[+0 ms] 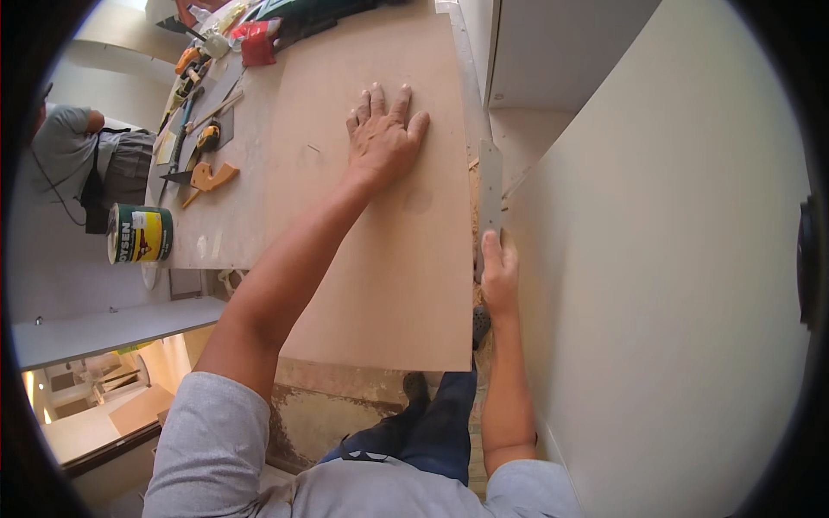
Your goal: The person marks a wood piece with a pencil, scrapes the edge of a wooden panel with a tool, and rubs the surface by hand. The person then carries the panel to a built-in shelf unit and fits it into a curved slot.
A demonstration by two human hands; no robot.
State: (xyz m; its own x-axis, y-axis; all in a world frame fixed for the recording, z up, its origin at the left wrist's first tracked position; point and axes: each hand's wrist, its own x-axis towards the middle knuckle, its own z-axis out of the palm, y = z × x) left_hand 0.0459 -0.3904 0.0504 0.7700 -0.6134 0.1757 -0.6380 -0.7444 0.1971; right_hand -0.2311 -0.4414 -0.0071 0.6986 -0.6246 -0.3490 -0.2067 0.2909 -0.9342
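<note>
Metal strip [490, 186] juts from right hand [501, 274] — lower end obscured.

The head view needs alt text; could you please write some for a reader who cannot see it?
The left hand lies flat, fingers spread, on a tan board, while the right hand grips a flat grey strip beside the board's right edge. To the left are scattered tools and a green can; a pale panel stands at right.

A head-worn fisheye faces down at the board [389, 276], seemingly from quite near.
</note>
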